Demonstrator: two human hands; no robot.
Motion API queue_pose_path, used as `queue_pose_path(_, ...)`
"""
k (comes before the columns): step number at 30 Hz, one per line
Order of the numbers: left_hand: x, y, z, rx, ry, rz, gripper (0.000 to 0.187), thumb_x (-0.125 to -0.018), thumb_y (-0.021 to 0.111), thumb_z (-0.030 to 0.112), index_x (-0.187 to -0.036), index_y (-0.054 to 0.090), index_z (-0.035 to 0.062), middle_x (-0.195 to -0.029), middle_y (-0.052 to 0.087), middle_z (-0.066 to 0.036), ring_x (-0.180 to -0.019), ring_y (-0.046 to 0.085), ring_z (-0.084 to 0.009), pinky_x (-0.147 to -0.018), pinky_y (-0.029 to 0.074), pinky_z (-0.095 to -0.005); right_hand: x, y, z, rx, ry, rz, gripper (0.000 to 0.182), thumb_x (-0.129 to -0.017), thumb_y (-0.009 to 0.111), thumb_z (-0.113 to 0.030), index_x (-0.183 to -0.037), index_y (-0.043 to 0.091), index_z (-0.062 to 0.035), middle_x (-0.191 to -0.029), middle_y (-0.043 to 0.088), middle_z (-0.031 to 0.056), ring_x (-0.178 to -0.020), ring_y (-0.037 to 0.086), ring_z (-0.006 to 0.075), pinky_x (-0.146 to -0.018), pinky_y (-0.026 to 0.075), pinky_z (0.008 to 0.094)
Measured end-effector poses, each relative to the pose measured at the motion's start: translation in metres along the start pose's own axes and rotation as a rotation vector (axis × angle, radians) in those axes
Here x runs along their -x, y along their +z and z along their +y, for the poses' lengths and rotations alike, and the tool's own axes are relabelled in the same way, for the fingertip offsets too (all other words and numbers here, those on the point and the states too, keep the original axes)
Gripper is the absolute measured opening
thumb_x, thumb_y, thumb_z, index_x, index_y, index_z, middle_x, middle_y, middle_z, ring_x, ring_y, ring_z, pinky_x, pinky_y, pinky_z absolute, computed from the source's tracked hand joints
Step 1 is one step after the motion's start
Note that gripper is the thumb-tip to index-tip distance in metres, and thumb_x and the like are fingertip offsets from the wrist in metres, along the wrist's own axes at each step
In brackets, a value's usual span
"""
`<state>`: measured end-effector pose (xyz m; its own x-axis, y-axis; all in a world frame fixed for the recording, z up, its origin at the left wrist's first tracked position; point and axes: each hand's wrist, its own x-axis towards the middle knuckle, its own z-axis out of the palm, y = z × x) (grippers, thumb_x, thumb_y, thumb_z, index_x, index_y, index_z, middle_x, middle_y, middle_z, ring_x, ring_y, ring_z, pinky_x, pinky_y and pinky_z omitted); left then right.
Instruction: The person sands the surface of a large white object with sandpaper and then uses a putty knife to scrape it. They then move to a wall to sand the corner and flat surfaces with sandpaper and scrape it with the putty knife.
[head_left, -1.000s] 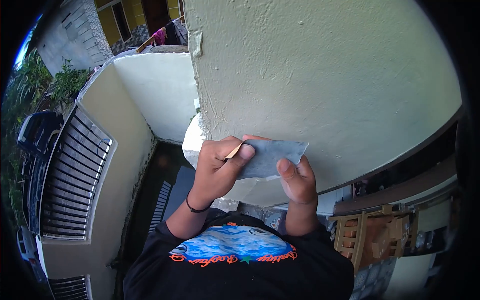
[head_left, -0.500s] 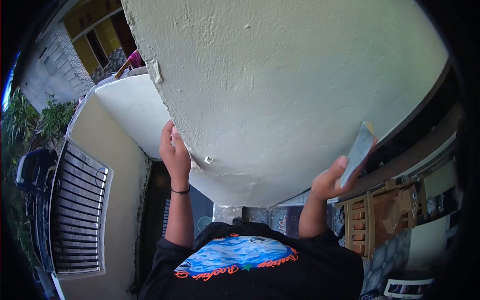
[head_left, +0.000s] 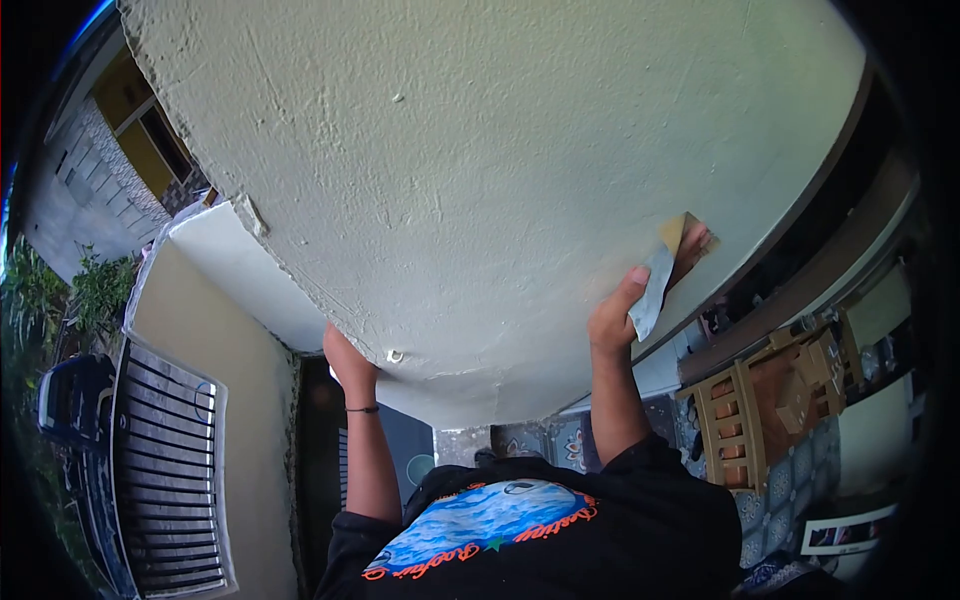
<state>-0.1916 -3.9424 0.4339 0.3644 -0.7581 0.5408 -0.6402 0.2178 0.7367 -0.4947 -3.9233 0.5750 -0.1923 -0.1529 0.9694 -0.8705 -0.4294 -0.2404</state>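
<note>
A broad pale painted wall [head_left: 480,200] with a bumpy surface and a rough, chipped left edge fills the upper view. My right hand [head_left: 625,305] grips a bent sheet of sandpaper [head_left: 655,290], grey-blue on one side and tan at its top corner. The thumb lies over the sheet, and the fingers are behind it, close to the wall's right part. At the wall's lower left edge is my left hand [head_left: 348,358], its fingers hidden behind that edge. A small white fitting [head_left: 394,356] sticks out of the wall beside it.
A low cream wall with a barred metal opening [head_left: 170,470] stands on the left, with plants [head_left: 100,285] beyond. On the right are a wooden bench [head_left: 735,425] and a cardboard box [head_left: 797,400] over patterned floor tiles.
My right hand has moved left and up with the sandpaper, closer to the wall. My left hand has slipped lower, its fingers now behind the wall's edge. The view has shifted.
</note>
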Motion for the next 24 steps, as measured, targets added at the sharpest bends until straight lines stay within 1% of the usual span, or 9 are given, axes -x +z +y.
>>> queue_pose_path(2, 0.002, -0.001, -0.003, -0.002, -0.024, 0.001, 0.024, -0.069, 0.061, 0.014, -0.085, 0.059, -0.0038, -0.082, 0.059, -0.020, -0.079, 0.055, -0.0388, -0.067, 0.043, -0.0397, 0.014, -0.003, 0.001, 0.014, -0.016, -0.020, 0.061, -0.093, 0.019, -0.035, -0.134, 0.014, 0.0090, -0.142, 0.011, 0.0247, -0.132, 0.007, 0.0384, -0.105, 0.001, 0.0488)
queue_pose_path(5, 0.002, -0.004, 0.000, -0.027, 0.011, -0.022, 0.024, -0.069, 0.061, 0.014, -0.085, 0.059, -0.0043, -0.080, 0.060, -0.020, -0.077, 0.056, -0.0386, -0.066, 0.044, -0.0394, 0.029, -0.006, 0.004, 0.031, 0.000, -0.096, 0.059, -0.093, 0.020, -0.033, -0.134, 0.015, 0.0088, -0.142, 0.012, 0.0246, -0.132, 0.007, 0.0381, -0.105, 0.002, 0.0485)
queue_pose_path(9, 0.001, -0.003, -0.002, -0.050, 0.038, -0.028, 0.024, -0.069, 0.061, 0.013, -0.086, 0.059, -0.0040, -0.079, 0.060, -0.019, -0.076, 0.057, -0.0381, -0.065, 0.044, -0.0389, 0.007, -0.005, 0.008, 0.077, -0.028, -0.075, 0.059, -0.093, 0.021, -0.033, -0.134, 0.016, 0.0085, -0.141, 0.013, 0.0248, -0.132, 0.008, 0.0384, -0.105, 0.002, 0.0491)
queue_pose_path(11, 0.000, -0.004, 0.002, -0.016, 0.026, -0.006, 0.023, -0.069, 0.060, 0.012, -0.086, 0.059, -0.0039, -0.080, 0.061, -0.019, -0.076, 0.058, -0.0374, -0.065, 0.044, -0.0382, -0.003, -0.003, 0.007, 0.034, -0.009, -0.016, 0.057, -0.093, 0.021, -0.032, -0.134, 0.019, 0.0077, -0.141, 0.015, 0.0246, -0.132, 0.009, 0.0381, -0.105, 0.003, 0.0496)
queue_pose_path(15, 0.001, -0.004, -0.004, -0.047, -0.010, -0.038, 0.023, -0.069, 0.060, 0.012, -0.086, 0.059, -0.0042, -0.080, 0.061, -0.019, -0.076, 0.058, -0.0373, -0.065, 0.045, -0.0377, 0.008, -0.004, -0.001, 0.012, -0.018, -0.011, 0.056, -0.093, 0.021, -0.031, -0.134, 0.020, 0.0070, -0.141, 0.016, 0.0242, -0.132, 0.010, 0.0376, -0.105, 0.004, 0.0496)
queue_pose_path(18, 0.001, -0.005, -0.001, -0.024, 0.025, -0.031, 0.023, -0.070, 0.060, 0.012, -0.086, 0.059, -0.0045, -0.080, 0.061, -0.020, -0.076, 0.058, -0.0373, -0.065, 0.045, -0.0375, 0.013, -0.006, 0.000, 0.080, -0.048, -0.100, 0.056, -0.093, 0.020, -0.031, -0.134, 0.019, 0.0067, -0.141, 0.016, 0.0240, -0.132, 0.011, 0.0370, -0.105, 0.004, 0.0491)
queue_pose_path(20, 0.001, -0.005, 0.001, -0.027, -0.026, -0.037, 0.024, -0.069, 0.060, 0.013, -0.086, 0.059, -0.0045, -0.080, 0.061, -0.020, -0.076, 0.058, -0.0373, -0.065, 0.045, -0.0377, -0.005, -0.005, 0.004, 0.075, -0.032, -0.024, 0.056, -0.093, 0.020, -0.031, -0.134, 0.017, 0.0071, -0.141, 0.016, 0.0242, -0.132, 0.011, 0.0368, -0.105, 0.005, 0.0484)
queue_pose_path(21, 0.002, -0.004, -0.002, -0.029, -0.030, -0.041, 0.024, -0.069, 0.060, 0.013, -0.086, 0.059, -0.0045, -0.080, 0.061, -0.020, -0.076, 0.058, -0.0373, -0.065, 0.045, -0.0377, -0.012, -0.002, 0.005, 0.024, 0.034, 0.034, 0.057, -0.094, 0.020, -0.031, -0.135, 0.014, 0.0079, -0.141, 0.016, 0.0240, -0.132, 0.011, 0.0366, -0.106, 0.005, 0.0478)
queue_pose_path(24, 0.001, -0.004, -0.009, -0.047, -0.014, -0.053, 0.025, -0.069, 0.061, 0.014, -0.086, 0.060, -0.0043, -0.080, 0.061, -0.020, -0.077, 0.058, -0.0375, -0.065, 0.045, -0.0379, -0.011, 0.003, -0.001, -0.018, 0.062, 0.056, 0.058, -0.093, 0.021, -0.031, -0.135, 0.011, 0.0089, -0.141, 0.016, 0.0241, -0.132, 0.011, 0.0366, -0.106, 0.004, 0.0471)
